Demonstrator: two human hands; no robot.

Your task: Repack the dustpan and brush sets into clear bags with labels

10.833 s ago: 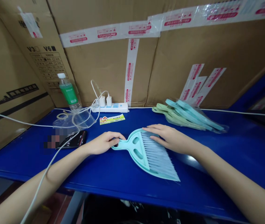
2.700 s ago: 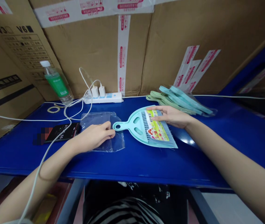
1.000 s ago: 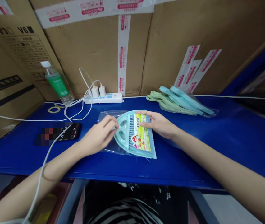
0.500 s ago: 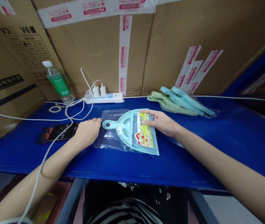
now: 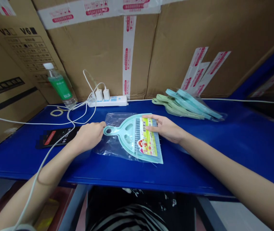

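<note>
A light-blue dustpan (image 5: 124,134) with a brush nested in it lies on the table, its handle pointing left. A yellow-green printed label (image 5: 148,141) covers part of the brush's grey-blue bristles. My right hand (image 5: 167,128) grips the wide end, fingers over the label's upper part and the rim. A clear plastic bag (image 5: 108,146) spreads around the handle half; how much of the dustpan is inside it I cannot tell. My left hand (image 5: 90,136) is closed, its fingertips pinching the bag's left part beside the handle's end.
Several bagged light-blue and green dustpan sets (image 5: 187,104) lie at the back right. A phone (image 5: 57,137) lies by my left forearm, under a white cable. Behind stand a power strip (image 5: 115,100), a bottle (image 5: 61,85) and a beaded ring (image 5: 56,112). Cardboard (image 5: 98,48) walls the back.
The dustpan set has shifted slightly left and toward me, its handle end now at my left fingertips. My right hand has moved slightly with it.
</note>
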